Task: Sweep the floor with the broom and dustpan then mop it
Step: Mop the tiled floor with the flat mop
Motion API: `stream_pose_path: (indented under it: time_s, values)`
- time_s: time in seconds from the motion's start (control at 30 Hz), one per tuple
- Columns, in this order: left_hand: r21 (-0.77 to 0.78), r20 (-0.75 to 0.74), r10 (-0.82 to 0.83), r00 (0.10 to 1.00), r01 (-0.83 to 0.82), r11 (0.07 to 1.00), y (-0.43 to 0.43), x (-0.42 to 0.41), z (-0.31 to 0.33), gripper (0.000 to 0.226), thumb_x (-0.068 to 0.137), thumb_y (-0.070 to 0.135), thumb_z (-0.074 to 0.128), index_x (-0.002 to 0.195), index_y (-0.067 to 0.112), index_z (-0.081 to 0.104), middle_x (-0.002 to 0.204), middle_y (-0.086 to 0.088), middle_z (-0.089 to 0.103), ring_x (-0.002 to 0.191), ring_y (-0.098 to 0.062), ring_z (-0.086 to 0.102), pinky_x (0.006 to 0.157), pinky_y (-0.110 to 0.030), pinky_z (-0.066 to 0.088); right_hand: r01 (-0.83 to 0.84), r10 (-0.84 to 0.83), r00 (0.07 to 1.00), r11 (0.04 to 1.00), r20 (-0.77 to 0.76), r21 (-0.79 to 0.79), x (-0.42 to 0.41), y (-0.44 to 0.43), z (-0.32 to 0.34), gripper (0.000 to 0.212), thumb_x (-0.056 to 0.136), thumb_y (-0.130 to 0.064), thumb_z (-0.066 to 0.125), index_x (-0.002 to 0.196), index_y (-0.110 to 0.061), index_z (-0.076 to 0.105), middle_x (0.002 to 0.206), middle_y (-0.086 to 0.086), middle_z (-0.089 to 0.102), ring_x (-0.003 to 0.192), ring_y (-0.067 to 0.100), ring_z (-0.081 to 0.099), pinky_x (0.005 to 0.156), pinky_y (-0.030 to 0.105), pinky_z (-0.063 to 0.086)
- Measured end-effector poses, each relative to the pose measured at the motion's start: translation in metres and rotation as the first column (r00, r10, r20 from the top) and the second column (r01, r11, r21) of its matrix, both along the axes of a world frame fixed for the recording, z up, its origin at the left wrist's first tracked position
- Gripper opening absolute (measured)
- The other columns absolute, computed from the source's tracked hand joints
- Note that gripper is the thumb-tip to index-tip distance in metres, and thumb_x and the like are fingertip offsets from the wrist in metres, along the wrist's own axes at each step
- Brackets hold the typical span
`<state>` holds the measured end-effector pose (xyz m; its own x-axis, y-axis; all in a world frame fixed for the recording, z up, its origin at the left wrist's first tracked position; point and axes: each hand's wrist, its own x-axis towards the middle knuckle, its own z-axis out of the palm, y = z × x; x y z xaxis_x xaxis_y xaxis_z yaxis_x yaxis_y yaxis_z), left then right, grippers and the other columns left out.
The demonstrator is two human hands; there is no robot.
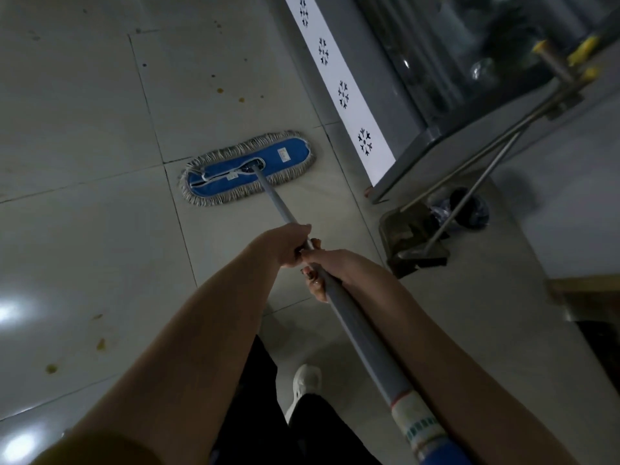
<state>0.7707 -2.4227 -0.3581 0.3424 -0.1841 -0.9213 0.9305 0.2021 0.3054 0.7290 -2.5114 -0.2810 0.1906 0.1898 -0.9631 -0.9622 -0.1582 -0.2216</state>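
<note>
Step in hand, as I judge it: mopping. The tiled floor [84, 146] spreads out on every side of the fingers. A glass-fronted cabinet [419, 105] stands ahead of them to the right. The mop's grey handle [355, 327] runs through both grips. Its blue fringed mop head [248, 167] lies flat on the tiles ahead of the fingers, slightly left. The broom [468, 206] and dustpan [409, 236] are parked to the right of the fingers, leaning on the cabinet, so I take sweeping as finished.

Left hand [285, 245]: wrapped closed round the handle, foremost. Right hand [330, 265]: just behind it and touching it, with its fingers [315, 285] curled fully round the same handle.

Recommended procedure:
1. Hold the mop head flat, so the full fringe stays in contact with the floor.
2. Slide the rear grip back along the handle. With the hands this close I expect poor leverage.
3. Work the brown stains [219, 90] well ahead of the fingers. Then work those behind and to the left [100, 344].
4. Overlap the passes, and steer clear of the dustpan on the right.
</note>
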Motion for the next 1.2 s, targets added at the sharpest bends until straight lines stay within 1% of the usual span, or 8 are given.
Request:
stream_pose_path:
  time_s: [0.2, 0.27, 0.4, 0.5, 0.6, 0.93, 1.1, 1.2]
  values:
    - [-0.022, -0.005, 0.049, 0.999, -0.049, 0.999, -0.031, -0.027, 0.002, 0.037, 0.099, 0.025, 0.043, 0.131, 0.009, 0.033, 0.078, -0.004, 0.047, 0.045, -0.008, 0.053, 0.031, -0.013, 0.042, 0.005, -0.005, 1.0, 1.0, -0.004, -0.017, -0.028, -0.032, 0.002, 0.038, 0.098, -0.03, 0.049, 0.067, -0.009, 0.041, 0.03, 0.0, 0.042, 0.019, 0.008, 0.037, 0.029, 0.008, 0.032]
    - [-0.008, -0.007, 0.055, 0.998, -0.055, 0.998, -0.028, -0.025, 0.003, 0.032, 0.099, 0.024, 0.043, 0.127, 0.011, 0.035, 0.077, -0.004, 0.048, 0.032, -0.006, 0.053, 0.029, -0.011, 0.037, 0.005, -0.005, 1.0, 1.0, -0.009, -0.021, -0.026, -0.03, -0.001, 0.038, 0.098, -0.032, 0.048, 0.068, -0.009, 0.043, 0.032, 0.0, 0.043, 0.02, 0.009, 0.038, 0.029, 0.008, 0.033]
    - [-0.017, -0.015, 0.075, 0.997, -0.075, 0.997, -0.012, -0.011, -0.002, 0.022, 0.098, 0.023, 0.045, 0.113, 0.01, 0.037, 0.073, -0.002, 0.048, 0.04, -0.005, 0.055, 0.03, -0.009, 0.036, -0.04, 0.039, 0.999, 0.998, -0.021, -0.053, -0.008, -0.014, -0.009, 0.038, 0.098, -0.034, 0.047, 0.069, -0.009, 0.042, 0.037, 0.002, 0.044, 0.02, 0.01, 0.037, 0.031, 0.008, 0.034]
    - [-0.026, -0.02, 0.098, 0.995, -0.099, 0.995, -0.001, 0.01, -0.005, 0.017, 0.097, 0.026, 0.047, 0.099, 0.01, 0.04, 0.07, 0.0, 0.045, 0.03, -0.003, 0.053, 0.031, -0.009, 0.038, -0.084, 0.083, 0.996, 0.994, -0.019, -0.076, 0.019, -0.002, -0.015, 0.04, 0.097, -0.035, 0.047, 0.068, -0.009, 0.042, 0.034, 0.002, 0.043, 0.02, 0.011, 0.037, 0.031, 0.009, 0.035]
    - [-0.035, -0.026, 0.087, 0.996, -0.088, 0.996, 0.014, 0.042, -0.006, 0.023, 0.097, 0.029, 0.046, 0.082, 0.013, 0.037, 0.068, 0.002, 0.042, 0.028, -0.003, 0.052, 0.031, -0.008, 0.038, -0.085, 0.084, 0.996, 0.994, -0.016, -0.073, 0.052, 0.015, -0.019, 0.044, 0.098, -0.04, 0.044, 0.066, -0.01, 0.039, 0.03, 0.0, 0.041, 0.018, 0.011, 0.036, 0.032, 0.009, 0.035]
    - [-0.023, -0.005, 0.084, 0.996, -0.084, 0.996, 0.096, 0.173, -0.002, 0.026, 0.096, 0.027, 0.048, 0.079, 0.011, 0.038, 0.066, 0.0, 0.039, 0.029, -0.004, 0.052, 0.03, -0.011, 0.04, -0.087, 0.081, 0.995, 0.992, -0.057, -0.095, 0.18, 0.098, -0.024, 0.046, 0.097, -0.044, 0.043, 0.067, -0.01, 0.04, 0.029, 0.0, 0.041, 0.019, 0.011, 0.038, 0.033, 0.009, 0.036]
    - [-0.002, 0.026, 0.057, 0.998, -0.057, 0.998, 0.121, 0.222, 0.001, 0.032, 0.091, 0.035, 0.055, 0.077, 0.011, 0.04, 0.064, 0.002, 0.043, 0.031, -0.003, 0.054, 0.034, -0.011, 0.041, -0.106, 0.105, 0.994, 0.988, -0.011, -0.116, 0.232, 0.122, -0.023, 0.047, 0.098, -0.044, 0.042, 0.069, -0.008, 0.042, 0.029, 0.0, 0.042, 0.019, 0.011, 0.039, 0.031, 0.01, 0.035]
    - [-0.034, 0.029, 0.053, 0.998, -0.052, 0.998, 0.13, 0.256, 0.002, 0.028, 0.092, 0.03, 0.056, 0.078, 0.011, 0.041, 0.064, 0.003, 0.041, 0.031, -0.002, 0.054, 0.041, -0.014, 0.044, -0.125, 0.124, 0.992, 0.983, -0.02, -0.135, 0.267, 0.129, -0.022, 0.047, 0.097, -0.045, 0.044, 0.069, -0.007, 0.043, 0.034, 0.001, 0.044, 0.019, 0.011, 0.038, 0.031, 0.01, 0.035]
